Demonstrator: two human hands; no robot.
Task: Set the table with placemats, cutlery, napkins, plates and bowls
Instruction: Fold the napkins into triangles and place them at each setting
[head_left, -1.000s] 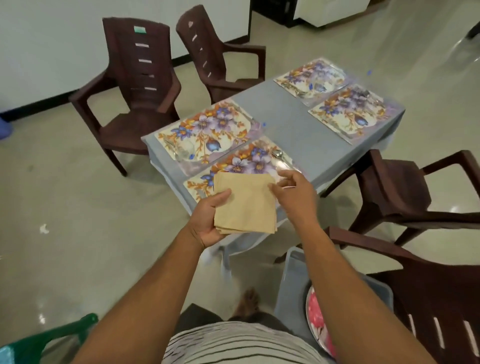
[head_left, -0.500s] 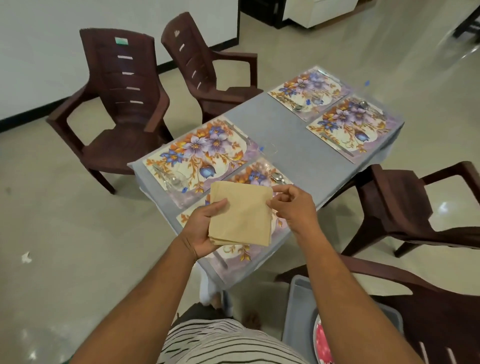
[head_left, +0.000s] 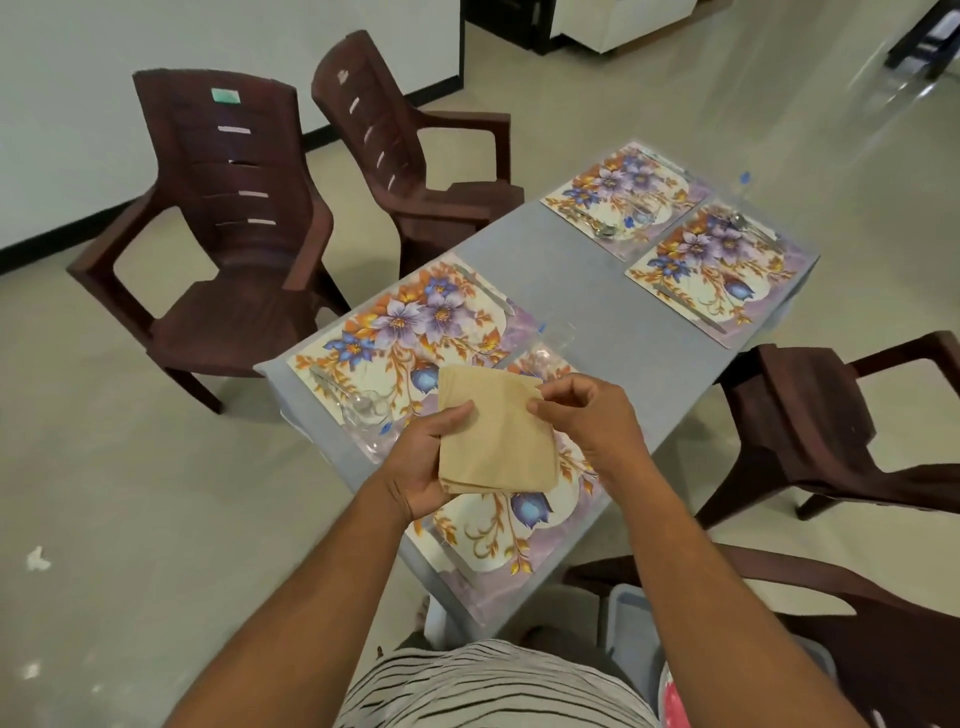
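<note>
1. Left hand (head_left: 423, 460) grips the napkins (head_left: 493, 431) from below, above the near mat (head_left: 498, 540).
2. Right hand (head_left: 587, 421) pinches the stack's right edge.
3. 4 mats lie on the table (head_left: 597, 312).

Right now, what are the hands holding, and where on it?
A stack of tan napkins: the left hand grips its left edge, the right hand pinches the top right corner.
</note>
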